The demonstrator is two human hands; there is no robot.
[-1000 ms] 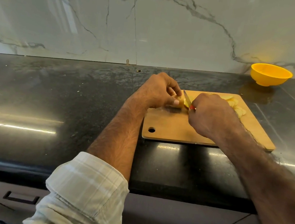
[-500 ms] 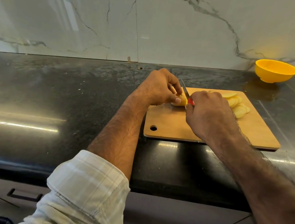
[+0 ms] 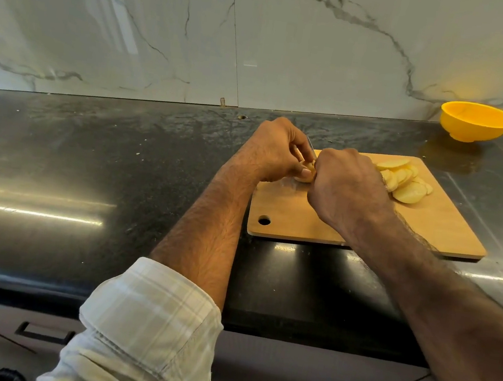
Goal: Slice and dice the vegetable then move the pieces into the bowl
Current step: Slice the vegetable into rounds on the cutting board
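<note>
Soft daylight fills the scene evenly. The dark polished surface (image 3: 96, 152) carries long glare streaks near its front edge, left and right. The marble wall (image 3: 168, 28) shows pale diagonal reflections. Wide-angle distortion bows the edges; the sleeve (image 3: 147, 329) is slightly soft.

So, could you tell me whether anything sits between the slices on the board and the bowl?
Nothing visible does: bare counter lies between the slices on the board and the bowl, which stands apart by the wall.
</note>
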